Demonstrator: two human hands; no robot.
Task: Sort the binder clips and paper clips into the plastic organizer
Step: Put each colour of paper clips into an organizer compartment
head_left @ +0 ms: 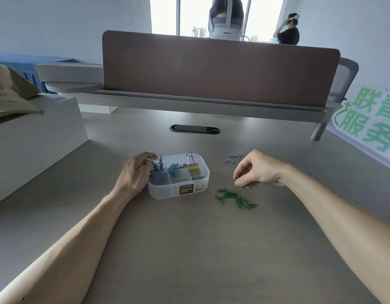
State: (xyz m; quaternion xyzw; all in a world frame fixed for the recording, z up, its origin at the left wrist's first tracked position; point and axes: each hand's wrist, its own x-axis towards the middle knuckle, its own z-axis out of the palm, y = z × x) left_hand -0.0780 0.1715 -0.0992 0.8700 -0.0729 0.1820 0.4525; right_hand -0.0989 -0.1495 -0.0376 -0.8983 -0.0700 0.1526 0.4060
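Head view: plastic organizer [160, 192] sits on the desk [189, 249] between both hands.

The blue binder clips [157, 174], a teal binder clip [173, 166] and a yellow binder clip [194, 169] are already in its compartments.

Left hand [134, 171]: fingers curled at the organizer's left corner among the wire handles; whether they grip a clip or the rim cannot be told.

Right hand [256, 168]: fingertips pinch a green paper clip [245, 186] just above the loose green pile [233, 198]; silver paper clips [234, 157] lie beyond, untouched.

Judged step: paper-clip sorting, early. The next move calls for a carry to the near-right compartment and a release there.
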